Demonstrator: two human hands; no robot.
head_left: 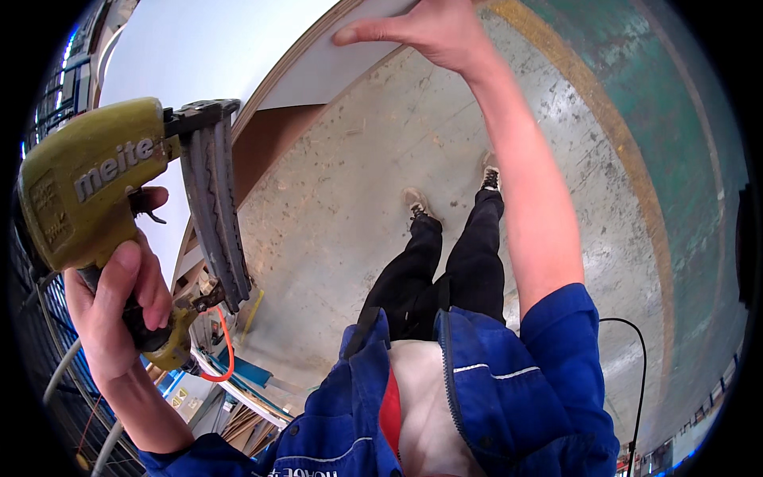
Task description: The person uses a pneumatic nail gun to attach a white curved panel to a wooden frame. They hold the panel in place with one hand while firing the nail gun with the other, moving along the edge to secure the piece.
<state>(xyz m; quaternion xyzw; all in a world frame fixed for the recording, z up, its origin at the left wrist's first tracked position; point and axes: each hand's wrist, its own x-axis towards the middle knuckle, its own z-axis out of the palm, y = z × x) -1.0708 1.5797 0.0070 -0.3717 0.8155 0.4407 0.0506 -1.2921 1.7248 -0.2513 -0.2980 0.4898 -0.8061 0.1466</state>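
My left hand (119,298) is wrapped round the grip of a yellow-green pneumatic nail gun (99,179), with the index finger by the trigger. The gun's long dark magazine (213,199) runs down beside the edge of a large white-faced wooden panel (199,56), and its nose is close to that edge. At the top, my right hand (445,36) rests against the panel's pale side, its thumb stretched out toward the left. The other fingers of that hand are mostly cut off by the picture's upper rim. I see no tool in it.
An orange air hose (229,350) curves from the gun's base. Beneath the panel shows a brown board (274,147). Thin strips (246,429) lie at the lower left. A black cable (642,358) hangs at the right. A yellow line (612,135) borders the green floor.
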